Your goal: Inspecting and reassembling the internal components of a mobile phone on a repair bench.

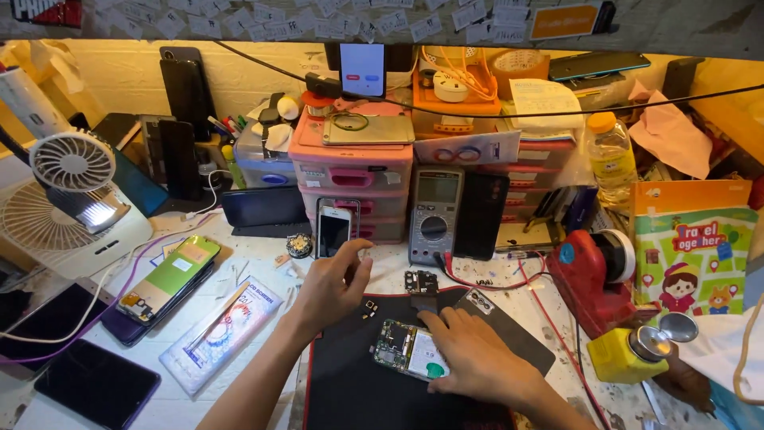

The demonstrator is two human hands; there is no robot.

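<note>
An opened phone point(407, 350) with its green circuit board and white battery showing lies on a black work mat point(350, 390). My right hand point(477, 358) rests flat on the phone's right side, fingers pointing left along it. My left hand point(330, 288) hovers above the mat's upper left corner with thumb and forefinger pinched close, near a white phone point(333, 229) leaning on pink drawers; whether it holds a small part I cannot tell. A small black component point(369, 306) and a detached board piece point(421, 282) lie on the mat.
A grey multimeter point(434, 213) stands against the pink drawer unit point(352, 163). A white desk fan point(68, 199) and several phones point(163, 280) lie at the left. A red tool point(593, 275), yellow dispenser point(625, 354), plastic bottle point(611, 155) and colourful box point(691, 243) crowd the right.
</note>
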